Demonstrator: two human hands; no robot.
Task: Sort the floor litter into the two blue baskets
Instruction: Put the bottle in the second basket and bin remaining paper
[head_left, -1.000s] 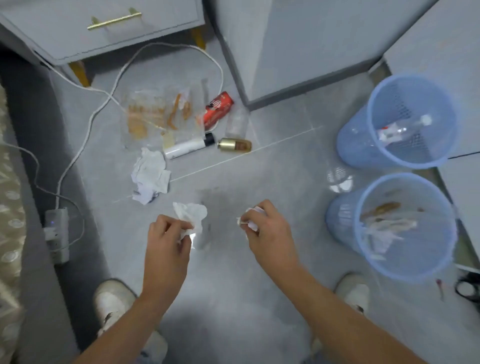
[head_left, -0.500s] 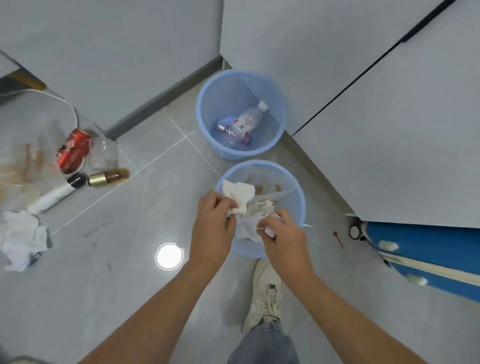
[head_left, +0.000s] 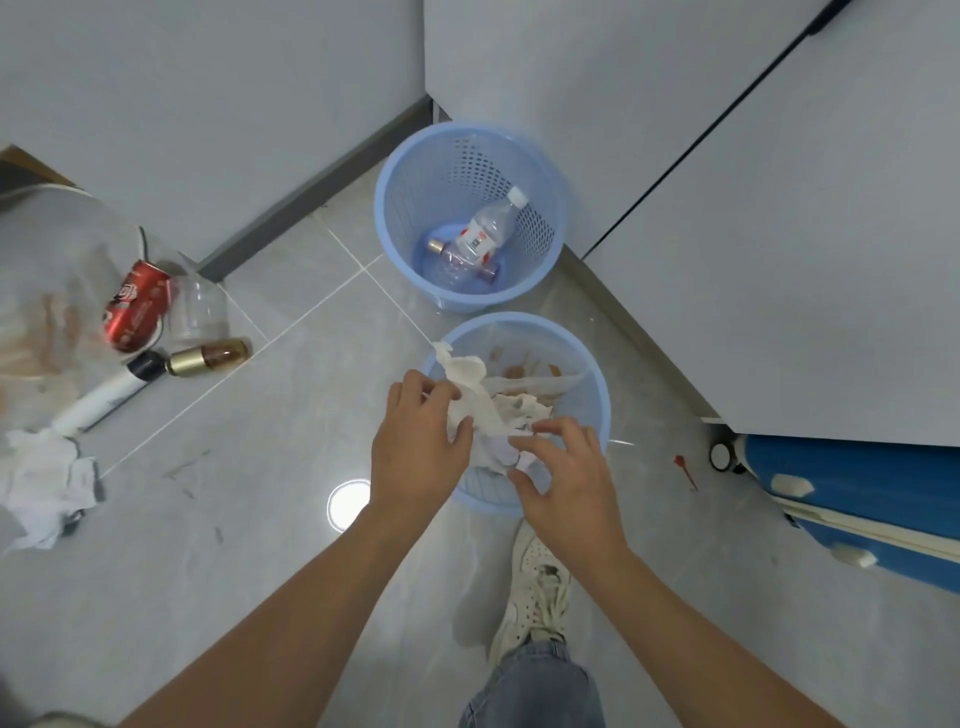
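Over the near pale-blue plastic basket (head_left: 597, 387) at frame centre, our left hand (head_left: 415, 447) pinches a crumpled white tissue (head_left: 470, 387) while our right hand (head_left: 563, 475), fingers spread, holds nothing we can see; released off-centre, the tissue could catch the rim and fall outside.

- A single wide-angle view looked steeply down from head height at the floor.
- It faced forward toward a wall corner, with the left hand (head_left: 415, 457) and right hand (head_left: 566, 488) near frame centre, close to the lens.
- The nearer basket (head_left: 597, 384) lay directly beneath the hands; the farther basket (head_left: 395, 208) sat beyond them.
- No second view was supplied, so no overlap existed.
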